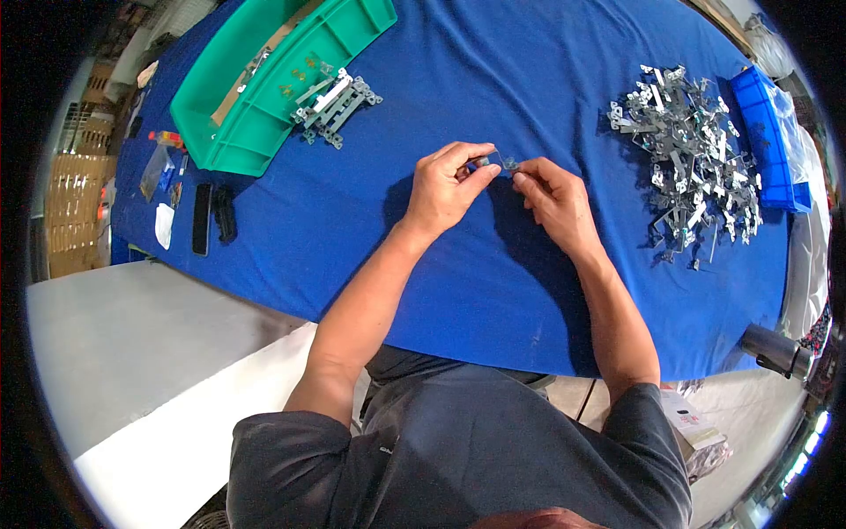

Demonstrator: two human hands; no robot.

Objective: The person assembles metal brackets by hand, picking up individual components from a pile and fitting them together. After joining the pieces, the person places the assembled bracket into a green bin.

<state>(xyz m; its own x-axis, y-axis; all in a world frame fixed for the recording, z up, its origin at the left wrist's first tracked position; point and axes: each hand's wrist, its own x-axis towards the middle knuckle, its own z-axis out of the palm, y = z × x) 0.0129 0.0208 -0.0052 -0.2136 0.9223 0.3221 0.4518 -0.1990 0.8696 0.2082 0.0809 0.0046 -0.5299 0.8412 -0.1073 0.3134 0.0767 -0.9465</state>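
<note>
My left hand (442,187) and my right hand (559,203) meet above the middle of the blue cloth, fingertips close together. Between them is a small, shiny metal part (509,164) with a thin bent outline; its exact kind is too small to make out. The left thumb and forefinger pinch one end, while the right thumb and forefinger close on the other. A large heap of metal brackets (683,163) lies to the right of my hands. A smaller group of similar metal brackets (337,106) is gathered to the left.
A green bin (251,157) with a cardboard strip inside stands at the upper left, small brass-coloured pieces near it. A blue crate (768,145) with plastic film borders the heap. A black phone (202,219) lies at left; a dark cylinder (775,351) sits by the right edge.
</note>
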